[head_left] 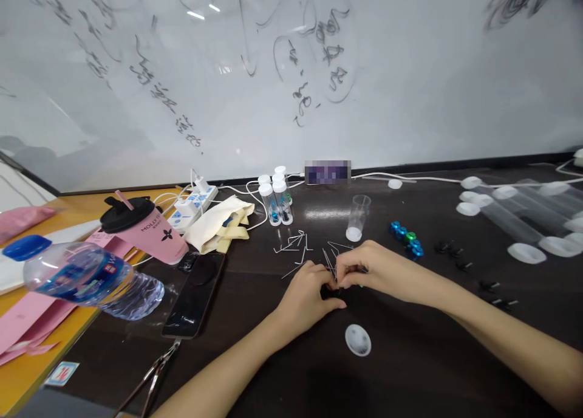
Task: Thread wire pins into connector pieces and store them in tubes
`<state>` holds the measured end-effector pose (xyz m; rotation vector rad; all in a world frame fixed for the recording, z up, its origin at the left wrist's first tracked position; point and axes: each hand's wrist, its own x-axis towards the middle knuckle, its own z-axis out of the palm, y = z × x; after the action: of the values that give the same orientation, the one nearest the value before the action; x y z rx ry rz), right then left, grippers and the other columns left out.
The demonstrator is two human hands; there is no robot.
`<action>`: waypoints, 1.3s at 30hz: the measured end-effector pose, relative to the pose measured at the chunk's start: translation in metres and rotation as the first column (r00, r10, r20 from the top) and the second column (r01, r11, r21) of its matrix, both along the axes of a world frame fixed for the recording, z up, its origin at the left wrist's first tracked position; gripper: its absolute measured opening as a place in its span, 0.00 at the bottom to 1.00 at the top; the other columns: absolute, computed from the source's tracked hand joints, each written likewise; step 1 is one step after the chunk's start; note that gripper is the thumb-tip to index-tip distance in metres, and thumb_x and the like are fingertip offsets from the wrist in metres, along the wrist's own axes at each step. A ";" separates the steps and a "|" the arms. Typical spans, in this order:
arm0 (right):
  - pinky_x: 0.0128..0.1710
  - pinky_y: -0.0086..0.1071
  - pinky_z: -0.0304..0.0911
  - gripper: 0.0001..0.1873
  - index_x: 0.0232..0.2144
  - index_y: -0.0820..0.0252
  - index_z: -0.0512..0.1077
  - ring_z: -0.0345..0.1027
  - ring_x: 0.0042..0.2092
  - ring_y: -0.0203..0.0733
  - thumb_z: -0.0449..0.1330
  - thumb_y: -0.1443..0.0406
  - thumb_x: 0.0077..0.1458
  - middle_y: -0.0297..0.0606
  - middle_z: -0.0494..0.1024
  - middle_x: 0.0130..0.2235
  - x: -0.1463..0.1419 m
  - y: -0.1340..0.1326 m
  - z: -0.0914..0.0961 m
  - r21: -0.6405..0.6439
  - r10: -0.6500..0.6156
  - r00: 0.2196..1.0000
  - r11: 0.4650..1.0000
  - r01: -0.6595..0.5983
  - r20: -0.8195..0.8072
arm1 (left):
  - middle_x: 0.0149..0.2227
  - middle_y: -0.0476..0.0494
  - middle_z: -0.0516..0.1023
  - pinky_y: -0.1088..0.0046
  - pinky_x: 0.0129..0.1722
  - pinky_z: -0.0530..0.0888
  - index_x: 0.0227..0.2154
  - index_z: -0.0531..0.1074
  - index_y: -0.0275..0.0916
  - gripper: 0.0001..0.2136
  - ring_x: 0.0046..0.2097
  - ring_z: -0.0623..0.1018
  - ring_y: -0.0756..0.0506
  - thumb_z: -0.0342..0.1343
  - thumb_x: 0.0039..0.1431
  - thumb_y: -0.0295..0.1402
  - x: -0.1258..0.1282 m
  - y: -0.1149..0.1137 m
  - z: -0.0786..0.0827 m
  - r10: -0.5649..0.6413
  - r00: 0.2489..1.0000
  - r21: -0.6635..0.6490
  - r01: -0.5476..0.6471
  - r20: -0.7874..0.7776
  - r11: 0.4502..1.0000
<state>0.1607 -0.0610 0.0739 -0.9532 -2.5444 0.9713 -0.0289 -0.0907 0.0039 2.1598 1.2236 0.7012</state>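
My left hand point(307, 296) and my right hand point(371, 267) meet at the middle of the dark table point(410, 369). Both are pinched together over a small dark part point(331, 291) and thin metal pins point(328, 263); the fingers hide what exactly each one grips. More bent metal pins point(296, 243) lie scattered just beyond the hands. A white round cap point(357, 339) lies in front of them, near me.
An open clear vial point(357, 218), capped vials point(277, 200), blue and green nuts point(407, 237) and small black parts point(455, 257) lie beyond. Clear tubes point(523, 220) sit at right. Left: phone point(195, 293), pink cup point(146, 226), water bottle point(86, 278), pliers point(152, 378).
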 end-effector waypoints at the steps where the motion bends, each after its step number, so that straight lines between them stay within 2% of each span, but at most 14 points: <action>1: 0.28 0.27 0.55 0.09 0.27 0.59 0.74 0.65 0.27 0.33 0.57 0.68 0.59 0.29 0.74 0.25 0.000 0.000 0.000 0.006 -0.001 1.000 1.000 0.001 0.002 | 0.31 0.50 0.76 0.70 0.39 0.65 0.27 0.73 0.39 0.10 0.36 0.71 0.45 0.70 0.45 0.34 0.000 0.000 0.000 0.004 1.000 0.001 -0.004 0.004 1.000; 11: 0.32 0.29 0.57 0.10 0.27 0.58 0.74 0.66 0.27 0.34 0.56 0.70 0.60 0.29 0.74 0.24 -0.003 -0.002 -0.006 0.091 0.061 0.996 0.994 -0.067 0.062 | 0.30 0.50 0.75 0.70 0.38 0.65 0.28 0.74 0.39 0.10 0.35 0.70 0.45 0.69 0.46 0.36 0.001 -0.001 -0.002 0.008 1.000 0.022 -0.007 -0.013 1.000; 15: 0.34 0.31 0.58 0.11 0.28 0.58 0.76 0.68 0.29 0.37 0.55 0.68 0.61 0.31 0.76 0.25 -0.005 -0.006 -0.005 0.115 0.060 0.994 0.991 -0.070 0.091 | 0.30 0.49 0.74 0.70 0.37 0.65 0.27 0.75 0.39 0.12 0.35 0.69 0.45 0.68 0.47 0.41 0.000 0.001 -0.003 -0.008 1.000 0.020 0.008 -0.014 1.000; 18: 0.38 0.31 0.61 0.06 0.38 0.55 0.76 0.72 0.37 0.40 0.60 0.65 0.59 0.33 0.80 0.36 -0.003 -0.007 0.006 0.081 0.061 0.996 0.995 -0.067 0.071 | 0.30 0.49 0.74 0.70 0.38 0.66 0.31 0.75 0.39 0.18 0.35 0.70 0.45 0.69 0.41 0.46 -0.005 0.005 0.006 -0.045 0.999 0.015 0.045 0.017 0.999; 20: 0.42 0.32 0.62 0.12 0.45 0.53 0.74 0.72 0.43 0.42 0.61 0.61 0.58 0.34 0.80 0.43 0.001 -0.005 0.016 0.048 0.039 0.999 0.998 -0.041 0.036 | 0.32 0.49 0.74 0.70 0.37 0.67 0.35 0.75 0.39 0.23 0.36 0.71 0.45 0.70 0.38 0.47 -0.012 0.008 0.017 -0.037 0.997 0.009 0.036 0.063 0.999; 23: 0.39 0.32 0.62 0.13 0.42 0.53 0.74 0.73 0.40 0.42 0.54 0.56 0.63 0.34 0.80 0.41 0.013 0.003 0.028 0.129 -0.074 0.995 0.990 0.065 0.062 | 0.36 0.49 0.77 0.71 0.37 0.67 0.42 0.74 0.42 0.27 0.37 0.72 0.45 0.70 0.38 0.46 -0.027 0.014 0.034 0.032 0.992 0.024 -0.035 0.123 0.999; 25: 0.34 0.32 0.60 0.14 0.36 0.54 0.73 0.72 0.35 0.41 0.49 0.57 0.66 0.32 0.79 0.35 0.024 0.010 0.028 0.275 -0.193 0.959 0.952 0.132 0.208 | 0.36 0.49 0.77 0.71 0.36 0.67 0.43 0.74 0.42 0.21 0.37 0.72 0.45 0.67 0.47 0.44 -0.036 0.019 0.041 0.089 0.989 0.048 -0.095 0.118 0.994; 28: 0.27 0.33 0.55 0.13 0.30 0.56 0.72 0.72 0.30 0.44 0.50 0.64 0.64 0.35 0.78 0.29 0.035 0.018 0.016 0.447 -0.359 0.805 0.885 0.132 0.473 | 0.34 0.48 0.77 0.71 0.35 0.67 0.40 0.73 0.40 0.08 0.36 0.72 0.46 0.58 0.60 0.36 -0.047 0.027 0.040 0.203 0.979 0.170 -0.199 -0.001 0.965; 29: 0.26 0.33 0.54 0.13 0.28 0.57 0.72 0.72 0.29 0.46 0.52 0.65 0.62 0.37 0.78 0.28 0.036 0.019 0.010 0.459 -0.377 0.771 0.880 0.124 0.513 | 0.34 0.47 0.77 0.71 0.36 0.68 0.38 0.73 0.40 0.05 0.37 0.72 0.46 0.55 0.62 0.33 -0.049 0.029 0.037 0.244 0.967 0.230 -0.223 -0.070 0.947; 31: 0.25 0.33 0.53 0.10 0.27 0.59 0.73 0.74 0.30 0.49 0.56 0.66 0.59 0.40 0.79 0.29 0.033 0.018 -0.003 0.446 -0.365 0.741 0.889 0.099 0.563 | 0.34 0.47 0.77 0.70 0.39 0.68 0.34 0.72 0.39 0.05 0.38 0.72 0.45 0.52 0.63 0.26 -0.052 0.032 0.030 0.302 0.934 0.318 -0.233 -0.189 0.919; 34: 0.25 0.33 0.55 0.01 0.29 0.60 0.75 0.76 0.33 0.52 0.62 0.69 0.52 0.43 0.81 0.32 0.023 0.013 -0.016 0.416 -0.321 0.716 0.908 0.048 0.620 | 0.33 0.46 0.77 0.68 0.39 0.68 0.31 0.71 0.39 0.06 0.39 0.71 0.43 0.52 0.62 0.24 -0.051 0.034 0.020 0.322 0.909 0.343 -0.223 -0.265 0.913; 39: 0.26 0.32 0.57 0.10 0.30 0.63 0.76 0.77 0.34 0.51 0.56 0.76 0.54 0.47 0.81 0.33 0.013 0.005 -0.021 0.412 -0.296 0.689 0.911 -0.004 0.662 | 0.34 0.45 0.76 0.67 0.39 0.68 0.31 0.71 0.39 0.04 0.39 0.71 0.42 0.54 0.61 0.26 -0.046 0.032 0.010 0.337 0.867 0.374 -0.195 -0.366 0.907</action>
<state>0.1741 -0.0560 0.0534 -1.6128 -3.0007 -0.0239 -0.0751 -0.0583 0.0138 2.5327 1.7736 0.5937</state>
